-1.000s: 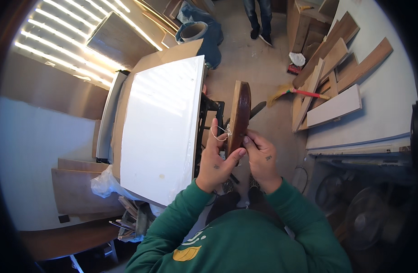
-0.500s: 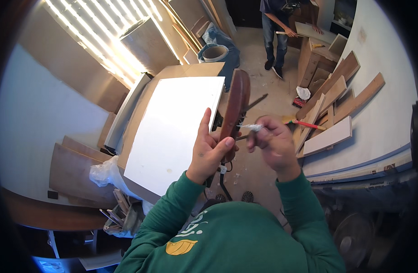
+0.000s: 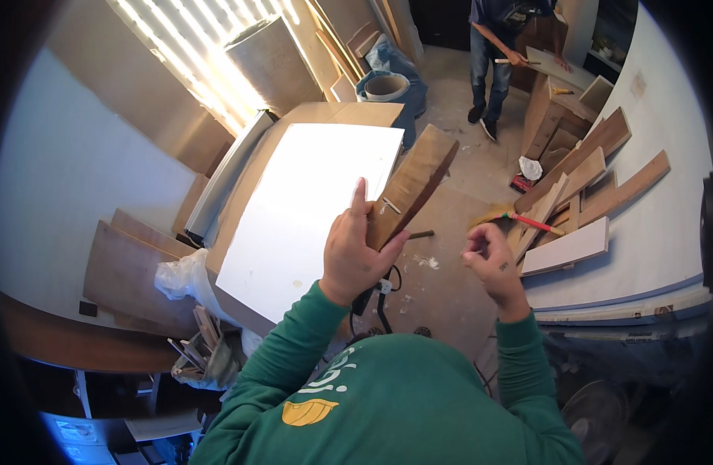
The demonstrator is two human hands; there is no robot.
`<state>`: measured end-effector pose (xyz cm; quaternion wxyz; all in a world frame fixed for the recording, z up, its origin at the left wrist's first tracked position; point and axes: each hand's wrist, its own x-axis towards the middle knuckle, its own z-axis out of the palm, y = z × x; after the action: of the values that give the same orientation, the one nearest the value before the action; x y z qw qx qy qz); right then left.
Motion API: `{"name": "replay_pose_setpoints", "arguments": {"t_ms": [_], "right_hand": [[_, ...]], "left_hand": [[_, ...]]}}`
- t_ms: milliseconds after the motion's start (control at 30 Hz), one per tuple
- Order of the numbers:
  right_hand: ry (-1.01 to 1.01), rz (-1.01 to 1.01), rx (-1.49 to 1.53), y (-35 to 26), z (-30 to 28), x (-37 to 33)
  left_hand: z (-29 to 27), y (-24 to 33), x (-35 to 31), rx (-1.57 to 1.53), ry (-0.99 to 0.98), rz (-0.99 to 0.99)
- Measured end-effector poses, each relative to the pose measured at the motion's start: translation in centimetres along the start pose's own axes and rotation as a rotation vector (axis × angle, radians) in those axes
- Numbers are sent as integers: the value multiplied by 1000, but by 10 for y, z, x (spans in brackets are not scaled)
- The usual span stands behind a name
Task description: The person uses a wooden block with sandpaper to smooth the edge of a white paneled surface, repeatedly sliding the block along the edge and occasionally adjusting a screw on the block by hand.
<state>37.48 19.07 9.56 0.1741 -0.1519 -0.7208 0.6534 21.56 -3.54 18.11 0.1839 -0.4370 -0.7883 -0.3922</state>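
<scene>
My left hand [image 3: 347, 249] grips a wooden hand plane [image 3: 422, 174], its flat underside turned up toward me and the narrow mouth slot showing. The index finger points up along its side; the thumb lies over the near end. A rod-like handle end [image 3: 421, 235] juts out to the right of the plane. Off to the right, apart from the plane, my right hand [image 3: 496, 263] is closed with its fingers curled in; whatever they may hold is hidden. Pale wood shavings [image 3: 427, 263] show between the hands, low over or on the floor.
A white panel [image 3: 294, 209] lies on cardboard [image 3: 337, 114] at my left. A broom with a red handle [image 3: 535, 222] and boards [image 3: 577, 244] lean at the right. Beyond, another person [image 3: 492, 62] stands by a wooden cabinet [image 3: 554, 116]. A plastic bag [image 3: 187, 275] hangs near the panel.
The plane has turned so its underside faces me. My right hand has drawn away to the right and down, and the white shavings it held no longer show in its fingers.
</scene>
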Motion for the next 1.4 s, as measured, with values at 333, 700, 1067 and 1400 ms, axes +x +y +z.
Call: {"name": "replay_pose_setpoints", "arguments": {"t_ms": [333, 700, 1067, 1400], "right_hand": [[-206, 88, 1006, -34, 93, 29], [-104, 157, 974, -31, 100, -1], [378, 215, 873, -3, 24, 28], [472, 479, 406, 90, 84, 89]], "left_hand": [[22, 8, -11, -186, -118, -19], [26, -5, -26, -167, 64, 48], [10, -41, -64, -118, -729, 118], [117, -233, 4, -477, 69, -409]]}}
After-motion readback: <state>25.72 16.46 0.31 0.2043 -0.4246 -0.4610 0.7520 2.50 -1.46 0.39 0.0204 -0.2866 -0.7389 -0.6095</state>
